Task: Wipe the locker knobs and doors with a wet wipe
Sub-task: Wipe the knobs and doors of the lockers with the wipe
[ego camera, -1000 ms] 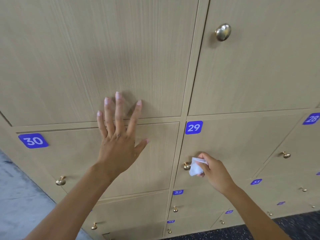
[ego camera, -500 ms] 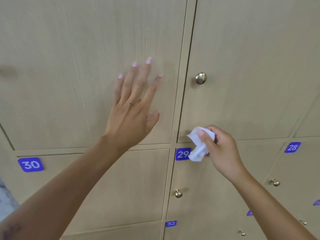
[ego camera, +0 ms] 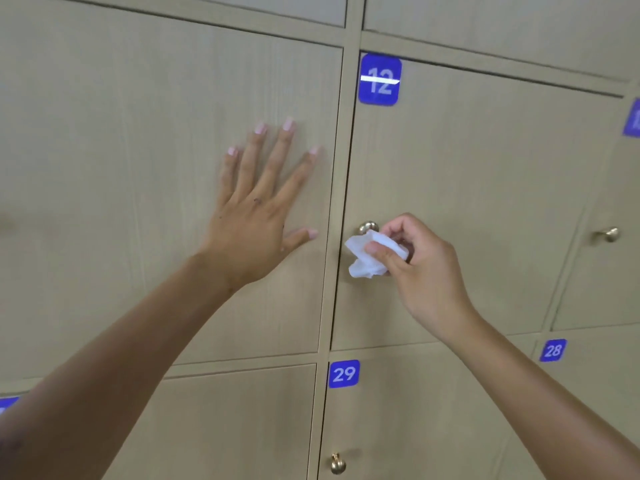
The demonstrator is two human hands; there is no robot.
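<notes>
Both forearms reach up from the bottom edge twd a wall of beige lockers. Lowest in view, door 29 (ego camera: 398,420), w/ blue tag "29" (ego camera: 343,373) at its top-left corner and a brass knob (ego camera: 338,463) near its left edge, untouched. To its right, tag "28" (ego camera: 552,350) marks the top-left corner of the next door.

Right hand (ego camera: 420,268) is in front of door 12 (ego camera: 478,188), near that door's left edge, about mid-height. Thumb and forefinger pinch a crumpled white wet wipe (ego camera: 369,254); other fingers curled in behind. Wipe sits just below and against door 12's knob (ego camera: 367,227), covering its lower part; the knob's top shows brass above the wipe.

Left hand (ego camera: 258,223) lies flat on the neighbouring door (ego camera: 138,168) left of door 12, close to that door's right edge. Fingers spread wide, pointing up, thumb out to the right; nothing held. Palm contact looks full but can't tell for sure.

Farther up, tag "12" (ego camera: 380,80) at door 12's top-left corner, w/ a glare streak across it. Far right, another knob (ego camera: 609,234) on the next door over, and part of a blue tag (ego camera: 633,117) cut by the frame edge, number unreadable.
</notes>
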